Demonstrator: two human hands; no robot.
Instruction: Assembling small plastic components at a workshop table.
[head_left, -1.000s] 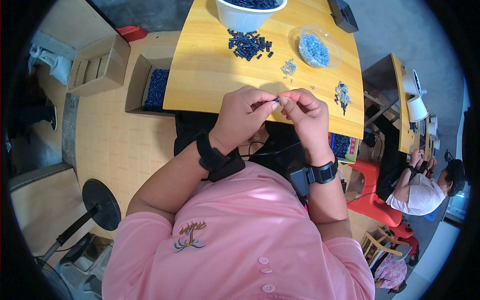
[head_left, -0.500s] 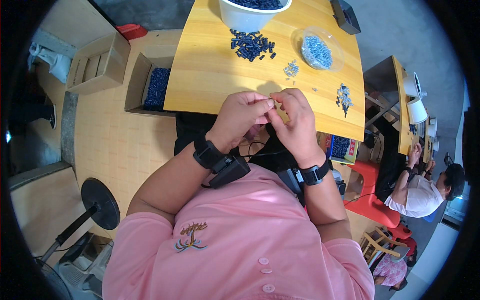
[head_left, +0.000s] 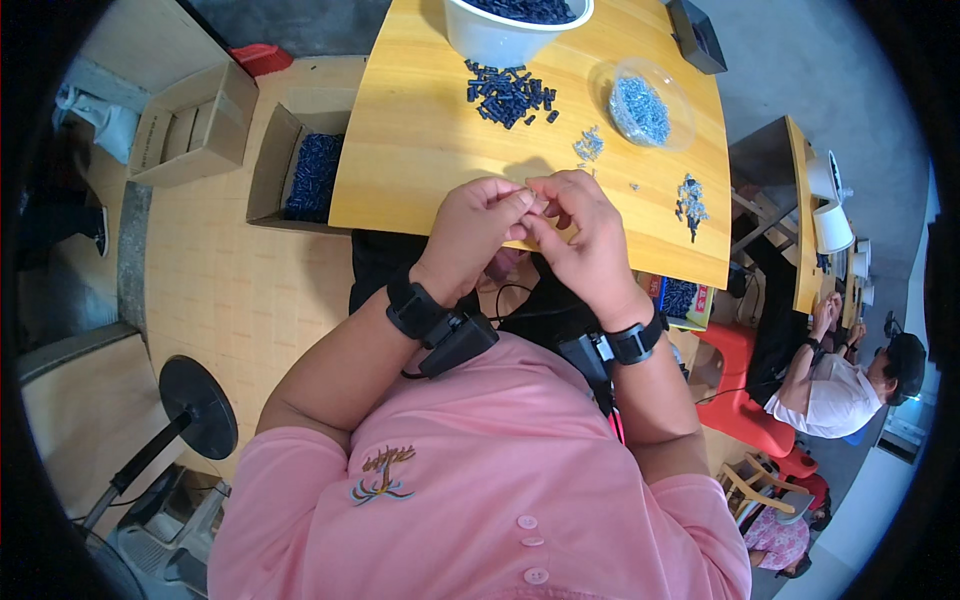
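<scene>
While fingers meet, the pinched part stays hidden.

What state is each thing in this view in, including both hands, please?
left hand: fingers pinched, meeting the right hand's; anything held is too small to tell
right hand: fingers curled, tips against the left hand's
white bowl: upright, holding dark pieces
clear dish: upright, holding bluish-grey small parts
dark pieces: loose pile on the table
cardboard box: open, holding dark blue pieces
second cardboard box: open, on the floor
</scene>
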